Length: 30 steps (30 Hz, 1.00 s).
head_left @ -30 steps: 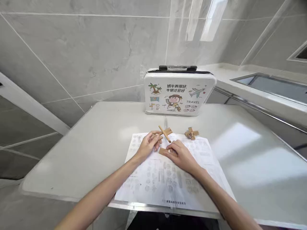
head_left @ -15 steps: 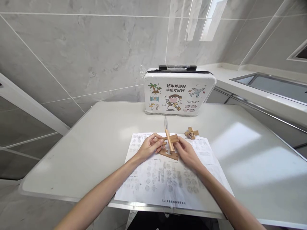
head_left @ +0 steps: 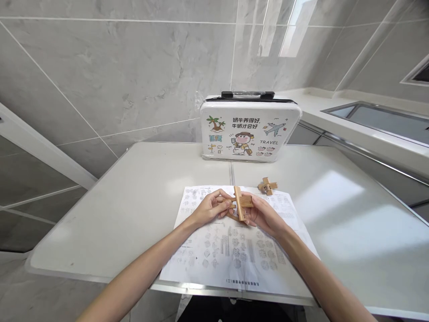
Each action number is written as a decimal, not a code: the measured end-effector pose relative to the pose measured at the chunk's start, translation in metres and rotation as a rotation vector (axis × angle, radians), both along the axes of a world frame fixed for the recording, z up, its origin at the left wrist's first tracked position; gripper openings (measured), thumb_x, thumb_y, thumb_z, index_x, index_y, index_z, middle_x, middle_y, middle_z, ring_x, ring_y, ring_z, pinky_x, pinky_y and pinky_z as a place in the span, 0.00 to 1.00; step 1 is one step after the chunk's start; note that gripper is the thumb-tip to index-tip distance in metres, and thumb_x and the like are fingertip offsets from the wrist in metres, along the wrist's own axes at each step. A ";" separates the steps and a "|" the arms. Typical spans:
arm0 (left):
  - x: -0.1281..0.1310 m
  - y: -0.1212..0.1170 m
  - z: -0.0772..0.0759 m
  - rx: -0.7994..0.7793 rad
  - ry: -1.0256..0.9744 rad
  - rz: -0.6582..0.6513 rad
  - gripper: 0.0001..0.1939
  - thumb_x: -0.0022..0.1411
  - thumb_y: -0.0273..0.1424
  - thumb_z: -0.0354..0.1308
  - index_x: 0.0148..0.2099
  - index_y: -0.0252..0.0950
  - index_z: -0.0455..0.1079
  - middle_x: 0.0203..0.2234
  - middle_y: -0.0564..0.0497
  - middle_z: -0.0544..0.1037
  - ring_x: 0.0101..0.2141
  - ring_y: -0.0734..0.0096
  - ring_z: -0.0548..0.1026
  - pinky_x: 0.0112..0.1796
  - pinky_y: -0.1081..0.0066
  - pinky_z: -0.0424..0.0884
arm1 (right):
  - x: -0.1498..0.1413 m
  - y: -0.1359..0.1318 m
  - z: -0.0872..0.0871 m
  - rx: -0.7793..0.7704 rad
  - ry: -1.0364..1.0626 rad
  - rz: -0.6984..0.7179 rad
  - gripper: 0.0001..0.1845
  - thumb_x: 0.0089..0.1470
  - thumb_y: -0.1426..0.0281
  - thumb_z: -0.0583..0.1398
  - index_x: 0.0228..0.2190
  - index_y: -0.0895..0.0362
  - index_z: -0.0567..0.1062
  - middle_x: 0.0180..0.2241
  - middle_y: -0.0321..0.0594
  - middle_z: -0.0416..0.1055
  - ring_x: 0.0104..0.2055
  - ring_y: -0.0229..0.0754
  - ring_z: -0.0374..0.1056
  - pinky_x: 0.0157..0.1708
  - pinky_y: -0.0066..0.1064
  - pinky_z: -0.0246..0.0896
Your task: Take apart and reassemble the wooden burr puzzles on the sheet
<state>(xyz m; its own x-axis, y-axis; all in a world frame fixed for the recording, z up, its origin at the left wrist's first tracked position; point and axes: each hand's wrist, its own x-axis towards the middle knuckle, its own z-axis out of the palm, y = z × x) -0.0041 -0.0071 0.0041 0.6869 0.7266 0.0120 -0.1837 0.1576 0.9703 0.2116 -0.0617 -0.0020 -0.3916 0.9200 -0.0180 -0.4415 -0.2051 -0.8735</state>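
Between my hands is a small group of notched wooden puzzle pieces (head_left: 240, 206), partly fitted across one another. One light stick stands crosswise over a darker flat piece. My left hand (head_left: 211, 208) pinches the left ends of the pieces between thumb and fingers. From the right, my right hand (head_left: 264, 215) grips the short block end, its fingers curling beneath the lower piece. How the notches meet is partly hidden by the fingers. Beyond my right hand, an interlocked wooden cross-shaped puzzle (head_left: 267, 186) rests at the top edge of the printed sheet (head_left: 231, 268).
The sheet with diagrams lies on a white folding table (head_left: 117, 223) with a centre seam. A white cartoon travel case (head_left: 251, 129) in plastic wrap stands at the back. Behind it rises a grey tiled wall (head_left: 117, 71); a counter (head_left: 368, 120) runs along the right.
The crosswise stick has turned more upright and shifted slightly down. My right hand has moved a little right, its fingers now under the pieces. The lower piece has tucked closer in.
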 end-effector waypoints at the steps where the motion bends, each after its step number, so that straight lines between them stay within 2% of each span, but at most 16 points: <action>1: 0.000 0.000 0.000 -0.001 0.003 0.001 0.19 0.65 0.45 0.68 0.42 0.36 0.67 0.28 0.49 0.80 0.21 0.79 0.67 0.28 0.72 0.60 | 0.001 0.000 -0.002 -0.008 0.008 -0.013 0.28 0.62 0.49 0.62 0.54 0.56 0.74 0.34 0.44 0.77 0.23 0.38 0.65 0.20 0.29 0.55; 5: 0.000 0.000 -0.001 0.005 0.015 0.007 0.19 0.65 0.45 0.67 0.43 0.36 0.67 0.28 0.49 0.80 0.21 0.80 0.66 0.28 0.72 0.61 | 0.005 0.001 -0.008 -0.035 -0.008 -0.101 0.25 0.61 0.52 0.66 0.52 0.53 0.73 0.24 0.33 0.71 0.18 0.35 0.61 0.18 0.28 0.54; 8: 0.001 0.001 -0.001 0.008 0.032 0.012 0.21 0.64 0.47 0.68 0.42 0.36 0.67 0.28 0.49 0.80 0.20 0.80 0.65 0.27 0.72 0.60 | 0.007 0.001 -0.010 -0.041 -0.036 -0.139 0.24 0.59 0.53 0.68 0.50 0.52 0.72 0.19 0.27 0.66 0.13 0.31 0.53 0.15 0.26 0.47; 11: 0.002 0.001 -0.001 0.005 0.032 0.022 0.21 0.63 0.47 0.68 0.42 0.36 0.67 0.28 0.49 0.80 0.20 0.80 0.66 0.27 0.73 0.60 | 0.007 0.000 -0.006 -0.027 -0.043 -0.179 0.25 0.57 0.53 0.69 0.48 0.52 0.72 0.18 0.25 0.64 0.12 0.27 0.46 0.15 0.25 0.40; 16: 0.001 0.001 0.002 0.032 0.029 0.065 0.20 0.64 0.46 0.68 0.41 0.36 0.66 0.25 0.52 0.78 0.22 0.77 0.70 0.28 0.73 0.62 | 0.007 -0.003 0.003 0.012 -0.106 -0.194 0.27 0.54 0.51 0.71 0.48 0.52 0.73 0.15 0.20 0.56 0.12 0.26 0.39 0.15 0.25 0.36; 22: 0.000 0.003 0.005 0.080 0.051 0.098 0.21 0.65 0.46 0.67 0.41 0.36 0.65 0.29 0.49 0.80 0.21 0.79 0.68 0.27 0.74 0.61 | 0.005 -0.001 0.001 -0.041 -0.117 -0.263 0.27 0.54 0.50 0.69 0.48 0.52 0.74 0.17 0.21 0.52 0.15 0.28 0.33 0.14 0.26 0.37; 26: -0.005 0.010 0.006 0.085 0.061 0.202 0.22 0.64 0.48 0.67 0.41 0.36 0.64 0.28 0.51 0.79 0.20 0.80 0.65 0.25 0.74 0.60 | 0.008 0.005 -0.002 -0.015 -0.099 -0.376 0.22 0.57 0.51 0.67 0.45 0.52 0.77 0.21 0.26 0.57 0.17 0.30 0.37 0.16 0.27 0.44; 28: -0.008 0.014 0.007 0.112 0.080 0.289 0.21 0.65 0.48 0.66 0.40 0.36 0.65 0.27 0.53 0.77 0.20 0.81 0.64 0.25 0.75 0.58 | 0.011 0.007 -0.002 0.011 -0.160 -0.475 0.20 0.59 0.51 0.66 0.44 0.53 0.78 0.22 0.29 0.61 0.18 0.33 0.45 0.18 0.28 0.49; 30: -0.010 0.016 0.008 0.134 0.095 0.352 0.20 0.65 0.48 0.65 0.40 0.36 0.66 0.25 0.55 0.74 0.20 0.80 0.64 0.24 0.75 0.58 | 0.010 0.007 -0.002 0.020 -0.301 -0.553 0.22 0.59 0.49 0.65 0.44 0.53 0.80 0.27 0.34 0.69 0.23 0.37 0.58 0.22 0.30 0.55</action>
<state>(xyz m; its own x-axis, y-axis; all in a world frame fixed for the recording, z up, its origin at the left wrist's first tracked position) -0.0138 0.0084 0.0124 0.3987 0.9144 0.0707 -0.1119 -0.0279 0.9933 0.2220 -0.0546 -0.0038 0.1613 0.9863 -0.0341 -0.2114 0.0008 -0.9774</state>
